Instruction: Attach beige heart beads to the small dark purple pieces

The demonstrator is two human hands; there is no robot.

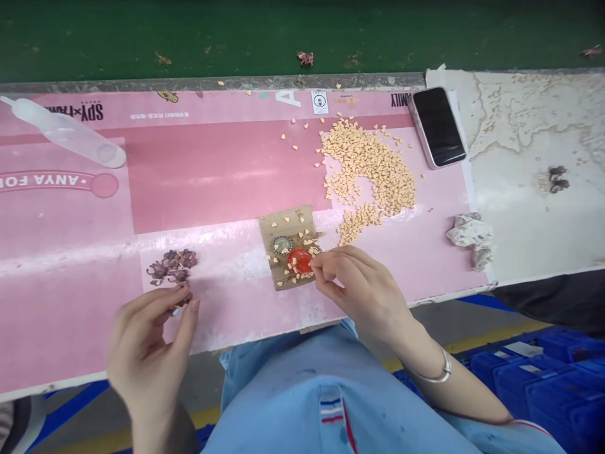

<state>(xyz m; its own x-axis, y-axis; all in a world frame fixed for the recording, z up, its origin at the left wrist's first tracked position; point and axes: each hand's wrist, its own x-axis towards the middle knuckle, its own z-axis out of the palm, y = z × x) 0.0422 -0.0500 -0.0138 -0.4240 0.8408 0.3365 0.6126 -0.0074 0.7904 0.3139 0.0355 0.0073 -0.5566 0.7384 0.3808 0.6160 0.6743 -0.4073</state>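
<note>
Right grip: fingertips together at the rim of a glossy red round plastic cap, lying on a brown cardboard square on a pink printed board, near centre. Cap light, stiff; hold by rim. Whether the fingertips pinch anything is hidden. Left grip: clamped on a brittle dark-red dried flower fragment, left of the cap.

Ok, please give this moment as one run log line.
left hand: pinches dark piece | right hand: at red disc on cardboard | beige heart pieces piled beyond
</note>
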